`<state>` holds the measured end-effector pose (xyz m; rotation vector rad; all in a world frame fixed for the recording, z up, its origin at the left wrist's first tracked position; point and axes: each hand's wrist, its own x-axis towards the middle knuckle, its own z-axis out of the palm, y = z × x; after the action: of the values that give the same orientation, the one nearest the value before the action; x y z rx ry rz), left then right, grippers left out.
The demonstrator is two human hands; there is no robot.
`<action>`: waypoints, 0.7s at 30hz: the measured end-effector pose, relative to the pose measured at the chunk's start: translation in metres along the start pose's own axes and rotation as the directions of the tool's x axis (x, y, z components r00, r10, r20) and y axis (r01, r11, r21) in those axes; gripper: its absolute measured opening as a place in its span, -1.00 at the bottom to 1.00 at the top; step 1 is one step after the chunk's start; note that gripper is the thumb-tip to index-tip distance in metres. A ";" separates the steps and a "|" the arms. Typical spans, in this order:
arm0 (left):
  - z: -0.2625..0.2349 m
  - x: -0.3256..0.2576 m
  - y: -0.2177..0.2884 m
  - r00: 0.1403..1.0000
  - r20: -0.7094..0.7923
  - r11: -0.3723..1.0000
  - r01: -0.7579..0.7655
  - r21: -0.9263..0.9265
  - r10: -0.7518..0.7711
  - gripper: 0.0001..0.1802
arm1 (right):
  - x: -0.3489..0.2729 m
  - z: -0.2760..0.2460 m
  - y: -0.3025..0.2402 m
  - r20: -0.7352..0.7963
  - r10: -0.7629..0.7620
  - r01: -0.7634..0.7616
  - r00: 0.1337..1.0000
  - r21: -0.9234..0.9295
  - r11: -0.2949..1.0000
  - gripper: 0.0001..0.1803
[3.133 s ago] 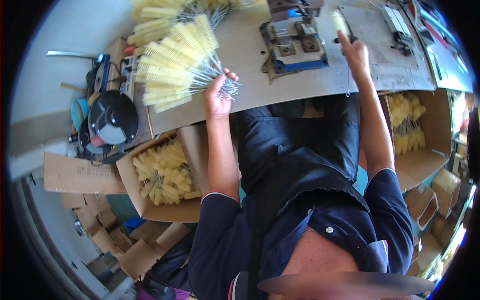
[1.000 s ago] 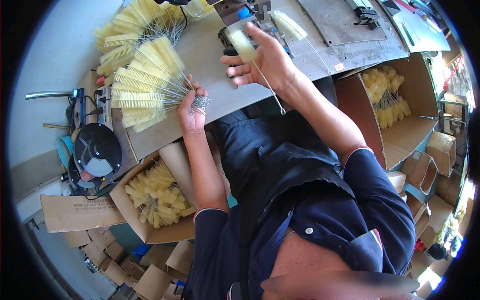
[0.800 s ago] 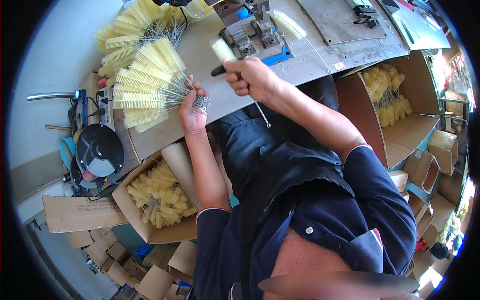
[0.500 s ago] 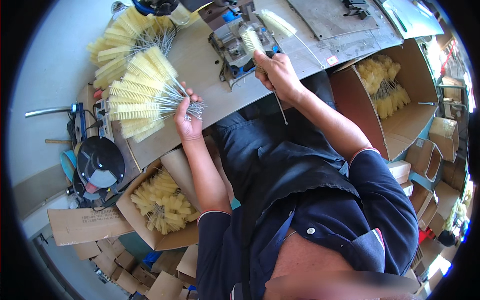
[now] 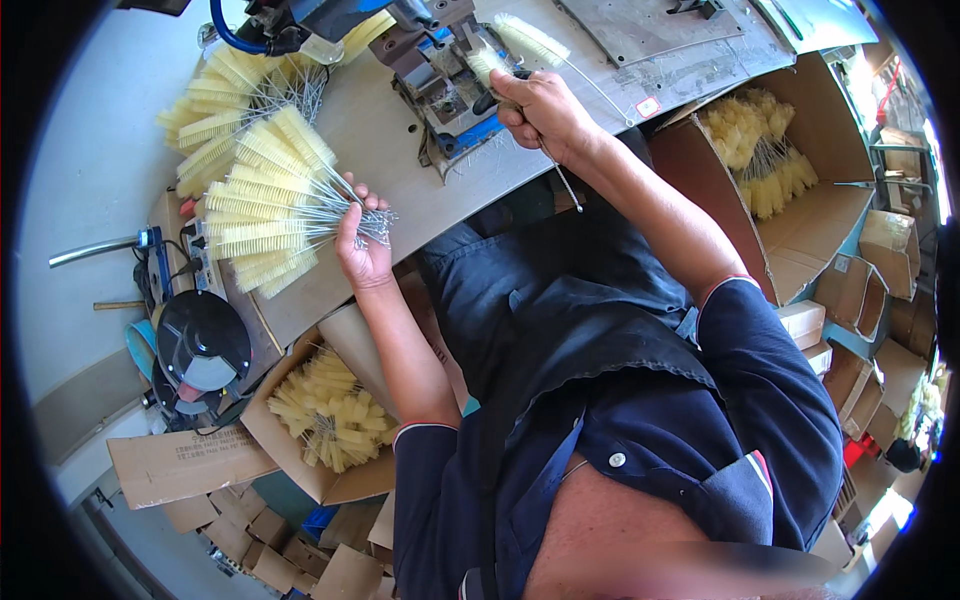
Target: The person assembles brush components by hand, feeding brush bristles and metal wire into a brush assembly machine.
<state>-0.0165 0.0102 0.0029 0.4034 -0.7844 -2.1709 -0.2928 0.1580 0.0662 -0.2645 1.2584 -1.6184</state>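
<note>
My left hand [image 5: 365,240] is closed around the wire stems of a fanned bunch of bottle brushes [image 5: 265,195]; their pale yellow bristle heads spread leftward over the bench. My right hand [image 5: 545,115] grips a single bottle brush [image 5: 487,62]. Its bristle tip points away from me at a bench machine [image 5: 450,95] with metal blocks and blue parts, while the looped wire end hangs below my fist toward my apron. My fingers hide the middle of this brush. Another bottle brush [image 5: 530,40] lies on the bench just beyond, its wire slanting toward the near edge.
More brushes [image 5: 230,90] lie behind the bunch on the bench [image 5: 390,190]. An open carton [image 5: 815,230] of brushes stands at the right, another carton [image 5: 310,470] at the lower left. A black round-disc machine [image 5: 203,335] sits at the left. A metal plate [image 5: 650,40] lies at the far right.
My right hand has moved a little farther from me with its brush, so less of the bristle head shows. My left hand keeps its hold. The whole view has shifted slightly.
</note>
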 end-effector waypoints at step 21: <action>-0.001 -0.008 0.003 0.998 -0.030 0.996 -0.047 0.080 0.049 -0.43 | 0.000 -0.002 0.021 0.082 -0.575 0.448 0.814 -0.720 0.530 -0.69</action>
<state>-0.0092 0.0139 0.0047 0.4539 -0.8566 -2.0890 -0.2822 0.1610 0.0486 -1.1153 2.0681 -1.5507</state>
